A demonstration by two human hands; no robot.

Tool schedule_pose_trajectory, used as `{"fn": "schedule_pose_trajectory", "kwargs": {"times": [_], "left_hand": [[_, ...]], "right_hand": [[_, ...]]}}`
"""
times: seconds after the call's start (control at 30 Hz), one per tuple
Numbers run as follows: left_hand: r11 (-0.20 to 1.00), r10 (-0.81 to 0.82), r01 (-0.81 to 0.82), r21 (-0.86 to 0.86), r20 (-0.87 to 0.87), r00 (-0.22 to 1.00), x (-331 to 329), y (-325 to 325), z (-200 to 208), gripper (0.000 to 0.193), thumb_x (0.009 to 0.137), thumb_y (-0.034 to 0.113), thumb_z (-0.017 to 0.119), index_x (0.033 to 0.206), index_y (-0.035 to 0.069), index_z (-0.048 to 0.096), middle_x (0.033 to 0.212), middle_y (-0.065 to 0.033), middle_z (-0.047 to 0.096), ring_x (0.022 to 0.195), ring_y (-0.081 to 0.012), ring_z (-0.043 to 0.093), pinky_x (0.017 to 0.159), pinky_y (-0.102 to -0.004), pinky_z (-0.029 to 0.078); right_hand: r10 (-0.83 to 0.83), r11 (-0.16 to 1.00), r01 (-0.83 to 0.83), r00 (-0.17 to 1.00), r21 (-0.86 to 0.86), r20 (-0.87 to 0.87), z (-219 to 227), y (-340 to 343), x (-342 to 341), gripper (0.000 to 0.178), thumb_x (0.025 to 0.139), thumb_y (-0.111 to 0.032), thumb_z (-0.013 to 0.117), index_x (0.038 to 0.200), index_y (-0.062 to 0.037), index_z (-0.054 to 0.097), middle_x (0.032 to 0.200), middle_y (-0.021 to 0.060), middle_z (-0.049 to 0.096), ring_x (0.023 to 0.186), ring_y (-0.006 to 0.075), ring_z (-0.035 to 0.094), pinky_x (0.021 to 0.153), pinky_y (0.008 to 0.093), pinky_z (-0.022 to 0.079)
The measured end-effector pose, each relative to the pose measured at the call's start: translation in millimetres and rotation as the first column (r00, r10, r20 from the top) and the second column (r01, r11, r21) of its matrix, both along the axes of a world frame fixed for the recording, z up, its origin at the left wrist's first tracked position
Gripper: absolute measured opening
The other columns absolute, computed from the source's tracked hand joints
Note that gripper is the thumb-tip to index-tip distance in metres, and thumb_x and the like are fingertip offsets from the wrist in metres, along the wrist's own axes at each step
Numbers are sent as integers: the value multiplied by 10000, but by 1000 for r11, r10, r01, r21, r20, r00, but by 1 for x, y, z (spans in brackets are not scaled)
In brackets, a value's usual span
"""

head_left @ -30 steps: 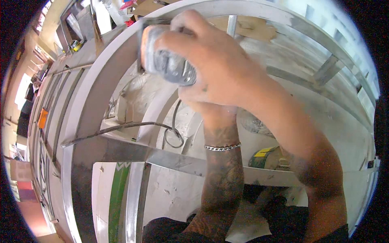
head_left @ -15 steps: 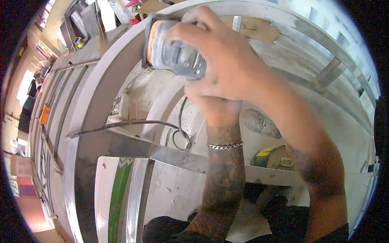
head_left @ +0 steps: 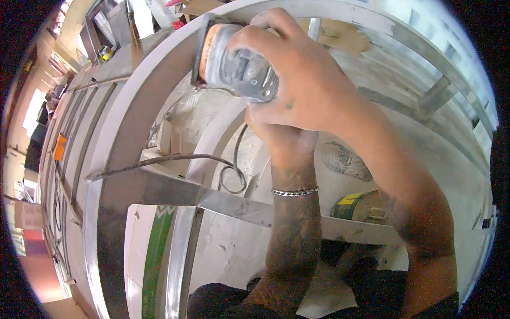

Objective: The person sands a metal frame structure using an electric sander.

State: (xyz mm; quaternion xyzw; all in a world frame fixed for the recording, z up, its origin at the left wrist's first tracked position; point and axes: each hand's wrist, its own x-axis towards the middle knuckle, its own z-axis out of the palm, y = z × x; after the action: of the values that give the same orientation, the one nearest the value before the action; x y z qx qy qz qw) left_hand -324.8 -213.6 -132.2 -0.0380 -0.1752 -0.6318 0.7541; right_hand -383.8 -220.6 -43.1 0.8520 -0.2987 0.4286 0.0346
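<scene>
My right hand [head_left: 300, 72] is wrapped over a grey and orange power sander [head_left: 241, 66]. The sander's flat dark pad [head_left: 200, 56] is turned to the inner face of a curved grey metal frame [head_left: 130, 114], near its upper bend. Whether pad and metal touch, I cannot tell. Just beneath the right hand is my left hand [head_left: 281, 139], close against the sander's lower end, with a chain bracelet on its wrist. Its fingers are hidden behind the right hand and the tool. A dark cable [head_left: 236, 154] hangs below the hands and loops by the frame.
A crossbar [head_left: 234, 207] of the frame runs in front of my forearms. Beyond it lie a round container with a yellow label [head_left: 358, 204] and a dusty floor [head_left: 249, 247]. A green-striped white panel [head_left: 154, 255] stands at lower left. Further left are metal bars [head_left: 79, 127] and an orange object [head_left: 60, 147].
The sander and my right hand have shifted slightly right, and the pad's tilt has changed a little. My left forearm has hardly moved. The cable loop has shifted slightly.
</scene>
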Motion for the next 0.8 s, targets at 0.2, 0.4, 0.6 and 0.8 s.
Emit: {"fn": "schedule_pose_trajectory", "kwargs": {"times": [0.2, 0.4, 0.6, 0.8], "left_hand": [[999, 54, -54, 2, -97, 994, -8, 12, 10, 431, 1089, 239, 480, 1455, 12, 483, 1397, -107, 577, 1230, -255, 624, 1045, -428, 543], [997, 55, -59, -43, -93, 994, -2, 11, 4, 451, 1101, 288, 438, 1460, 18, 478, 1398, -108, 579, 1244, -261, 615, 1076, -448, 521], [991, -10, 8, 131, 18, 1000, -7, -3, 3, 452, 1098, 283, 451, 1465, 20, 471, 1410, -113, 580, 1266, -264, 610, 1069, -433, 524], [958, 286, -281, -56, 110, 952, -1, 8, -5, 467, 1088, 337, 461, 1447, 42, 510, 1391, -116, 605, 1255, -263, 624, 1079, -427, 517]], "right_hand": [[33, 998, -34, 999, -52, -19, 2, 4, 12, 602, 645, -57, 835, 1194, -178, 619, 1090, 137, 560, 1026, 389, 655, 858, 477, 560], [68, 997, -70, 997, -37, -37, 10, 4, 11, 600, 647, -78, 851, 1195, -170, 625, 1137, 134, 555, 1044, 397, 657, 888, 492, 571], [-1, 983, 33, 984, 179, -176, 31, 10, -8, 702, 678, -131, 901, 1279, -54, 548, 1226, 130, 471, 1139, 319, 609, 986, 475, 601], [143, 978, -112, 974, 175, -178, 21, 14, 13, 632, 697, -132, 900, 1227, -88, 558, 1216, 125, 456, 1138, 284, 614, 973, 462, 629]]}}
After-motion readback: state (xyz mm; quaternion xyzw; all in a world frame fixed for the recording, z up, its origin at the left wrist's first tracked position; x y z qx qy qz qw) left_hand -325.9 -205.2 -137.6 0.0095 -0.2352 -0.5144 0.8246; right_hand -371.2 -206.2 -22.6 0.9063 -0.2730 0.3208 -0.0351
